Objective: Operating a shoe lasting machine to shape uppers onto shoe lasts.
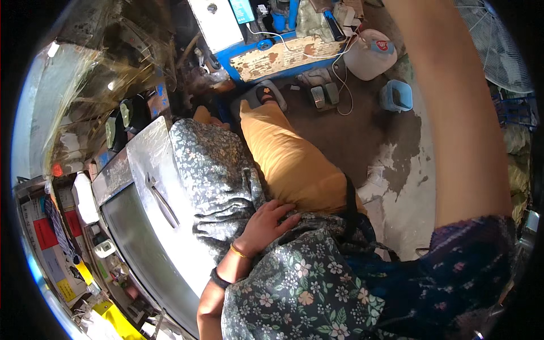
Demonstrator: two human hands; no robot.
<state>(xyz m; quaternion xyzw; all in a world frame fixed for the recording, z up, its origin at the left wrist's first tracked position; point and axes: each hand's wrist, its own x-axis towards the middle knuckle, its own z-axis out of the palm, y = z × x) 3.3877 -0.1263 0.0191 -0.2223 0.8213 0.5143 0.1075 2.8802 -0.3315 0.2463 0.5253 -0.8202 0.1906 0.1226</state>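
Observation:
My left hand lies flat on my lap, its fingers apart and nothing in it. Under it is the dark floral apron, next to the orange trousers on my leg. A dark band and a thin yellow bracelet are on that wrist. My right arm reaches up along the right side, and its hand is beyond the upper edge. To the left of my lap, a long slim two-handled tool like pliers rests on a shiny metal top.
Ahead stands a blue-framed bench with a white cable. Beyond my feet are a foot pedal, a whitish plastic container and a small blue bin. A fan stands far right. Cluttered shelves line the left.

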